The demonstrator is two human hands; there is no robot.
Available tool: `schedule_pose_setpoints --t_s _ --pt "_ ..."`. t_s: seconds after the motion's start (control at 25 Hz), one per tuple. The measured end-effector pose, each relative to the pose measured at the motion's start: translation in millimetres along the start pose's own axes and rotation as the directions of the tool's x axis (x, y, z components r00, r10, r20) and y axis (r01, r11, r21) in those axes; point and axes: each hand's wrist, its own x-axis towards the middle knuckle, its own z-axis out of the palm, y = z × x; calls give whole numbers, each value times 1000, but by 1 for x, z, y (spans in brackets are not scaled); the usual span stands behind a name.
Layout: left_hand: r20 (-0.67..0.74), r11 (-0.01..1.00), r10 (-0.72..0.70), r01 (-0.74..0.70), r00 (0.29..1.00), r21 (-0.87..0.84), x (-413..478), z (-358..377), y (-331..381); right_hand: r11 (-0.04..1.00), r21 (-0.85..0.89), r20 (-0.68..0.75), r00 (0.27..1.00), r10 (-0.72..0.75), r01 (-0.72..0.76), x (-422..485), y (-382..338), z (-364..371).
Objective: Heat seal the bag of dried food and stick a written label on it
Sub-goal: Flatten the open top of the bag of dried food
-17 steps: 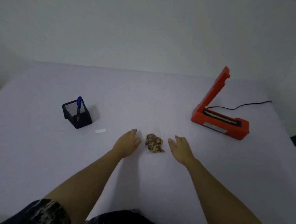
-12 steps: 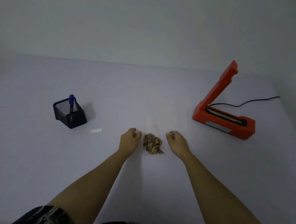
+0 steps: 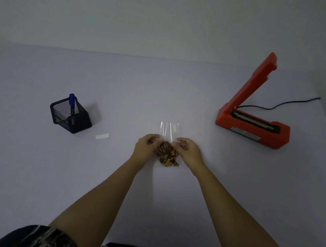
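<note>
A clear plastic bag (image 3: 169, 132) with brown dried food (image 3: 167, 154) in its lower half lies in the middle of the white table. My left hand (image 3: 146, 146) pinches its left edge and my right hand (image 3: 188, 148) pinches its right edge, just above the food. The bag's empty open end points away from me. An orange heat sealer (image 3: 252, 126) stands at the right with its lid raised. A small white label (image 3: 102, 136) lies flat to the left of the bag. A blue pen (image 3: 71, 103) stands in a black mesh holder (image 3: 71, 116).
A black power cord (image 3: 284, 104) runs from the sealer toward the table's right edge. The white table (image 3: 160, 89) meets a pale wall at the back. Dark patterned clothing shows at the bottom edge.
Both hands closed in from either side of the bag and took hold of its edges. The bag's clear upper part now stands out.
</note>
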Motion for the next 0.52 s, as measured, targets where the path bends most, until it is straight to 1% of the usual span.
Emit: schedule_pose_setpoints --t_s 0.08,0.2,0.28,0.36,0.52 --pt "84 997 19 -13 996 -70 -4 -5 -1 999 47 21 1000 -16 15 -4 4 -2" --pt "186 996 74 -64 980 -56 -9 -11 -4 994 101 50 997 -52 46 -11 14 -4" --pt "213 996 81 -73 974 -45 -10 -13 -5 992 105 42 996 -80 75 -14 18 -5" --pt "216 997 63 -50 974 -64 -11 -16 -4 990 99 32 994 -100 97 -16 18 -6" --pt "256 997 43 -25 966 -72 -10 -22 -7 988 115 70 992 -110 101 -17 19 -9"
